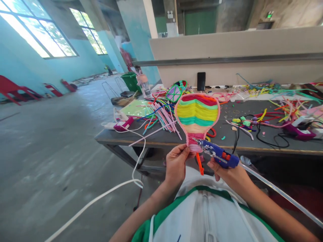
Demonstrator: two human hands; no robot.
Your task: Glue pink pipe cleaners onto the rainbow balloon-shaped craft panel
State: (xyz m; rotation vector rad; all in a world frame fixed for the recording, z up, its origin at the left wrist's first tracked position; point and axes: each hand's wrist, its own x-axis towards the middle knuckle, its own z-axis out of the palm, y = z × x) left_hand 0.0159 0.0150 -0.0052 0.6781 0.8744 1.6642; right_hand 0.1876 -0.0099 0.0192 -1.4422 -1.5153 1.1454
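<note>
I have the balloon-shaped panel of fuzzy striped stems with a pale pink border [198, 112] upright in front of me, just over the near edge of the dark grey tabletop [248, 144]. My left hand [176, 163] pinches its lower left corner, thumb and fingers closed narrow on the border, so nearly all of the panel stands above and to the right of that grip. I judge it light and a little springy, soft on the surface and not slippery, though the rows could part if squeezed or bent hard; the firm outer border at the narrow base seems the best place to hold. My right hand [225, 170] supports the blue plastic glue gun with a silvery-wrapped nozzle [219, 154] from below (how far those fingers wrap around it, I can't tell). Its tip points left at the pink lower bands, very near them, but whether it touches is unclear. Below the base hangs a bright orange fuzzy strip [200, 164], between my two hands and clear of my left fingertips.
</note>
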